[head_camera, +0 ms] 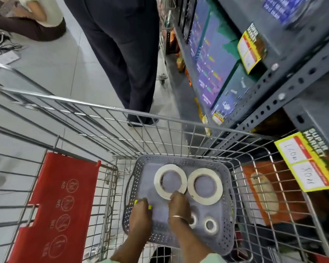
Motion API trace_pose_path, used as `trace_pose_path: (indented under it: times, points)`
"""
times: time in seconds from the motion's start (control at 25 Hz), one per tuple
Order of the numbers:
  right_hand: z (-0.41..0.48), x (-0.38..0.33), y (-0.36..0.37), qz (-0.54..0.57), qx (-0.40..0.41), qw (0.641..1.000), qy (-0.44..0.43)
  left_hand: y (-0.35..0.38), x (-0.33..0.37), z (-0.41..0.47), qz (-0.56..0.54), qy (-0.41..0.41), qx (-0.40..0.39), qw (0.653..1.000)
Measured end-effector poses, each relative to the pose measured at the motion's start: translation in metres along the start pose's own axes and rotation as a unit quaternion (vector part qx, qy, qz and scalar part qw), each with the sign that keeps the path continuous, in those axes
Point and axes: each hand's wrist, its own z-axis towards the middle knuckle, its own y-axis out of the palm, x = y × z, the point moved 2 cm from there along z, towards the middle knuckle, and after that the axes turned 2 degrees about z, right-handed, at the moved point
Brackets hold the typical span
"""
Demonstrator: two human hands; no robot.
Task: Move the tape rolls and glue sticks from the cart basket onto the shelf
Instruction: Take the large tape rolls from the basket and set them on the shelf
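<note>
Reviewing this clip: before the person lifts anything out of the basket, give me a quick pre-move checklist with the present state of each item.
1. Right hand on a tape roll: ok, fingertips touch the near rim of the left large tape roll; a closed grip cannot be told.
2. Left hand holding a glue stick: cannot tell, only yellow bits show at its fingers.
3. Right large tape roll free: ok, flat and untouched.
4. Small tape rolls reachable: ok, though one is partly hidden by the right wrist.
5. Grey basket steady in the cart: ok.
6. Shelf within reach: cannot tell.
</note>
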Motion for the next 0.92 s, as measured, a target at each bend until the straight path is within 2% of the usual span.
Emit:
trace_pose_path:
  times: [0.08,0.16,0.28,0.4,0.52,0.64,0.88,0.92]
  points:
    - [0.015,0.008,-0.028,-0.074,0.023,0.995,-0.062,0.005,0.026,0.01,0.073,0.107,-0.013,0.991]
    - [0.031,0.031,-0.039,-0.15,0.015,0.986,-0.066,0.025,0.046,0.022,0.148,0.201,-0.037,0.968]
    - [0.041,0.058,-0.043,-0.21,-0.001,0.974,-0.082,0.052,0.058,0.028,0.236,0.268,-0.039,0.933]
    - [0.043,0.073,-0.04,-0.25,-0.011,0.96,-0.122,0.065,0.061,0.032,0.276,0.286,-0.037,0.917]
    - [0.035,0.061,-0.053,-0.289,0.005,0.94,-0.18,0.056,0.06,0.033,0.255,0.287,-0.024,0.923]
    - [0.021,0.037,-0.085,-0.283,0.031,0.94,-0.187,0.024,0.072,0.022,0.229,0.28,-0.02,0.932]
    - [-0.03,-0.026,-0.18,-0.231,0.142,0.931,-0.245,-0.061,0.111,-0.014,0.244,0.308,-0.016,0.919]
    - [-0.039,-0.032,-0.2,-0.206,0.139,0.937,-0.246,-0.081,0.123,-0.028,0.24,0.317,-0.023,0.917]
